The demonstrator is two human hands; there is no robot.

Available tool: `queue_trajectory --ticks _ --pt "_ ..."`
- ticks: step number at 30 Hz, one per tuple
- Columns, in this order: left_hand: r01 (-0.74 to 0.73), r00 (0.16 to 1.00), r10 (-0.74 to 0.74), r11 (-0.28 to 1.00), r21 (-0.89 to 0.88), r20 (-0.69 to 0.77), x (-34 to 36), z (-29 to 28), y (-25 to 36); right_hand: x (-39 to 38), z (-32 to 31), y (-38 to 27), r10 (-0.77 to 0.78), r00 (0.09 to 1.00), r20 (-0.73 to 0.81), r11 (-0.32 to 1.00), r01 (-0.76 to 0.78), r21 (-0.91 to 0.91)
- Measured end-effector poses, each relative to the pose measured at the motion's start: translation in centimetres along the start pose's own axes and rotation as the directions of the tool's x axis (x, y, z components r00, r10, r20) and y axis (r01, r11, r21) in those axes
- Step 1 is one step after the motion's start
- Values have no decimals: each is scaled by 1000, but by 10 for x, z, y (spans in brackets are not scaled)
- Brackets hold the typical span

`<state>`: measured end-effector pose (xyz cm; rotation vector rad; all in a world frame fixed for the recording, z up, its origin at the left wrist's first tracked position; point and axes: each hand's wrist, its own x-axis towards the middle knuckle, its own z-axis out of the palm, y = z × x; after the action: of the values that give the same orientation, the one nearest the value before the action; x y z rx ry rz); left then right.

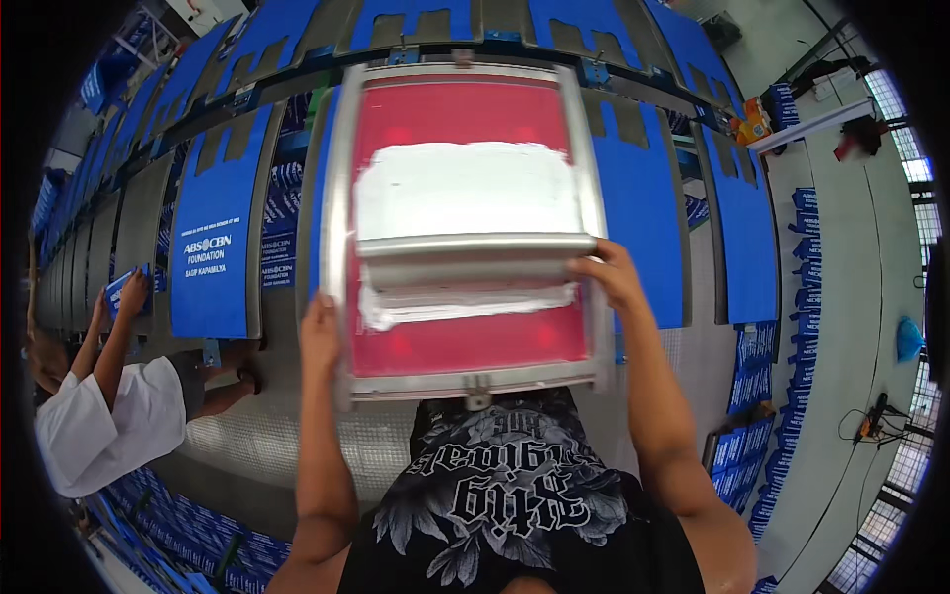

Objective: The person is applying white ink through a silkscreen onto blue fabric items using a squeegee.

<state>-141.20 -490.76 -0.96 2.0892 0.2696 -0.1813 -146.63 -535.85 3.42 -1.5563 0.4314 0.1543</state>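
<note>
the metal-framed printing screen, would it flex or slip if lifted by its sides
The printing screen probably stays rigid: its frame is metal. The left hand and right hand grip opposite sides, suggesting bulk. Wet white ink could smear or run if tilted.

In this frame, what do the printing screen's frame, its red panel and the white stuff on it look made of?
Screen frame: apparently bare metal, likely aluminium; dull silver-grey with a soft sheen. Red panel: seemingly fine coated mesh; light glows through it in spots. White layer: looks like thick wet ink, opaque with ragged smeared edges. The squeegee under the right hand also looks metal-backed; its blade is hidden.
</note>
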Motion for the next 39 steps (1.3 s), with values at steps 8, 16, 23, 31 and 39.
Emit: queue_trajectory --ticks 8,16,23,31,39 --pt "-12 985 50 975 -221 164 -78 208 93 -44 -224 36 -73 988 -133 997 71 -16" --pt "37 997 -26 988 -149 78 -95 265 102 -5 -290 62 -52 995 -86 995 44 -87" --pt "85 996 -78 982 -167 45 -82 274 97 14 -297 76 -100 995 -15 993 99 -59" --pt "49 998 -45 991 -126 32 -90 276 91 0 -288 88 -109 993 -48 994 108 -28" --pt "-362 865 496 719 594 -73 -87 270 92 -7 -299 79 -105 994 35 870 109 -480"
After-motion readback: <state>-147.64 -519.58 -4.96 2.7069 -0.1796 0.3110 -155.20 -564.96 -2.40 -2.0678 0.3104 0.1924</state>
